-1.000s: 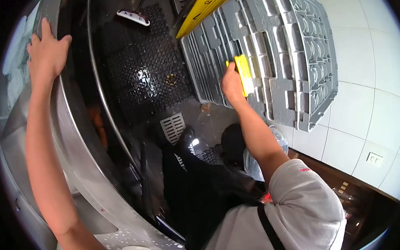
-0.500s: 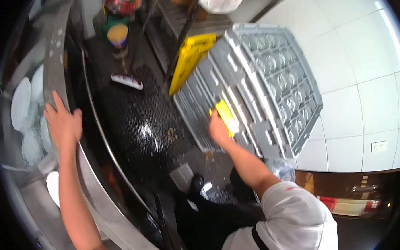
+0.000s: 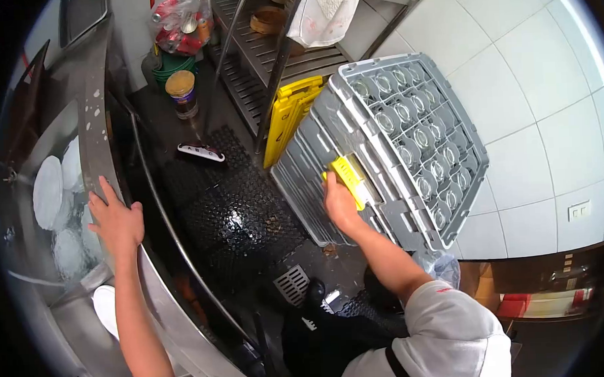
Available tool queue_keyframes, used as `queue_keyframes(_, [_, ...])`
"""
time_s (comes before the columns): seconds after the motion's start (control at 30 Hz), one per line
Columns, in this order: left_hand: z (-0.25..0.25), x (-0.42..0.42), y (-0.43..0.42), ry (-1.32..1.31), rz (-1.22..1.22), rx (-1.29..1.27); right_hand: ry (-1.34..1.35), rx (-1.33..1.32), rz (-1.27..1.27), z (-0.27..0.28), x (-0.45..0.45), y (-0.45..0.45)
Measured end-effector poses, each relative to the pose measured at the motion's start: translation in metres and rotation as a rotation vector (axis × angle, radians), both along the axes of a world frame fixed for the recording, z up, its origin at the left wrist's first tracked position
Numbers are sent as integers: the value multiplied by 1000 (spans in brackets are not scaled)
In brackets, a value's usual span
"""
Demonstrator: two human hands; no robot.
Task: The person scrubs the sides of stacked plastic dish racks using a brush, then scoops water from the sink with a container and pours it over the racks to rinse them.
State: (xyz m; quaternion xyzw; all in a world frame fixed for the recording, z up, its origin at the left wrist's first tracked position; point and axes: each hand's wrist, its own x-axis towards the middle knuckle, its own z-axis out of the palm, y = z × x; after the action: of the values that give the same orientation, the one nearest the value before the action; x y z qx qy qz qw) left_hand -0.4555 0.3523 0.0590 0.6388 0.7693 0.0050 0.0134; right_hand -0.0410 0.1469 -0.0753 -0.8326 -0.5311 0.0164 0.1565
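Observation:
My right hand (image 3: 341,203) is closed around a yellow scrub brush (image 3: 349,181), which is against the ribbed side of a stack of grey plastic racks (image 3: 308,181). Upright drinking glasses (image 3: 421,139) sit in the wire compartments of the top rack. On the left, my left hand (image 3: 119,222) lies on the metal sink rim (image 3: 95,123) with its fingers spread and nothing in them. Beside that hand, white oval plates (image 3: 49,193) rest in the water of the sink basin.
A yellow folding floor sign (image 3: 289,118) leans between the racks and a metal shelf (image 3: 249,52). Further back stand a lidded tub (image 3: 182,96) and a bag of cans (image 3: 181,25). A metal rail (image 3: 158,201) runs along the sink front above a wet rubber mat (image 3: 228,198).
The camera view has tilted, so most things sit lower in the picture. The brush appears slightly further up the rack side. My left hand stays on the sink rim.

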Motion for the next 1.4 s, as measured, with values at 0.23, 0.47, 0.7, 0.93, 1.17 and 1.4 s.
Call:
queue_keyframes(0.23, [5, 2, -1, 12, -6, -13, 147, 103, -46, 37, 3, 192])
queue_keyframes(0.47, [14, 2, 2, -22, 19, -52, 26, -75, -66, 8, 3, 23])
queue_keyframes(0.7, [15, 0, -1, -28, 6, -16, 19, 35, -9, 37, 2, 155])
queue_keyframes(0.93, [8, -3, 4, -14, 8, -17, -19, 74, 8, 116, 6, 105])
queue_keyframes(1.17, [15, 1, 0, -45, 22, -31, 159, 186, -46, 146, 6, 120])
queue_keyframes(1.4, [20, 3, 2, -25, 37, -60, 107, 193, -54, 163, 1, 45])
